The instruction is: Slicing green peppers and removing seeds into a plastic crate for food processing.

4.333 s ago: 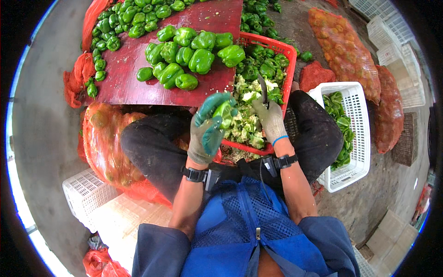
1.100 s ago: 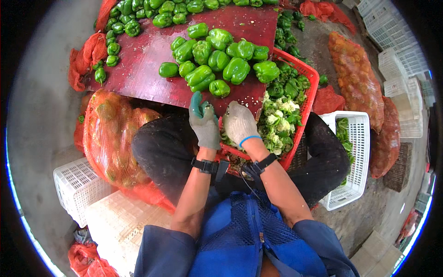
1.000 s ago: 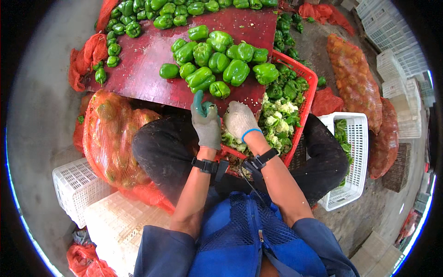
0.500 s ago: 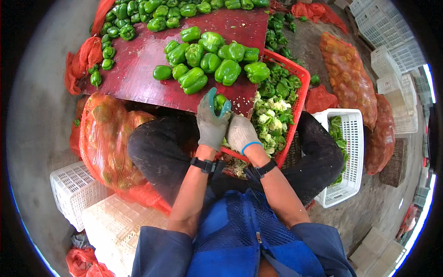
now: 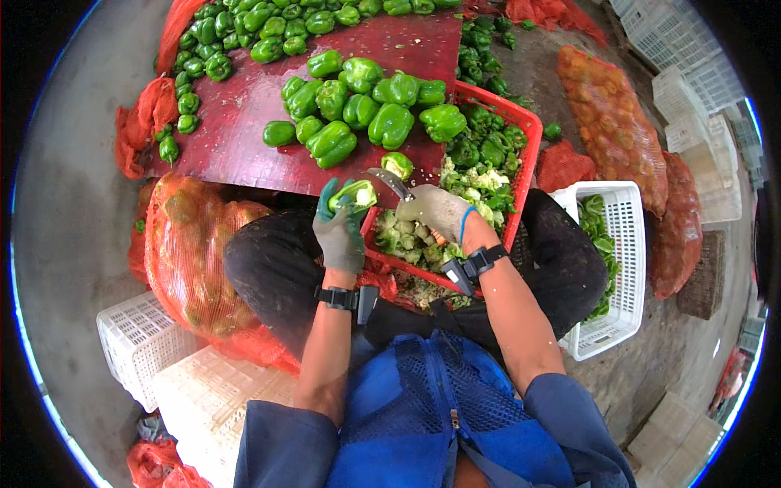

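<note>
Red desk (image 5: 228,138): at its near edge, the left hand (image 5: 338,234) has fingers curled round a cut pepper (image 5: 356,196), probably light, stiff, slippery, best held by its sides; the right hand (image 5: 439,211) grips a knife (image 5: 395,184).

Peppers (image 5: 390,126) glossy, smooth; knife blade (image 5: 394,184) metal; gloves (image 5: 446,213) matt knitted cloth; crate (image 5: 532,154) plastic; board (image 5: 236,122) shiny.

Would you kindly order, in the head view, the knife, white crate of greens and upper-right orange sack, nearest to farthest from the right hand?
1. Knife: in the right hand.
2. White crate of greens: right side.
3. Orange sack: upper right.
</note>
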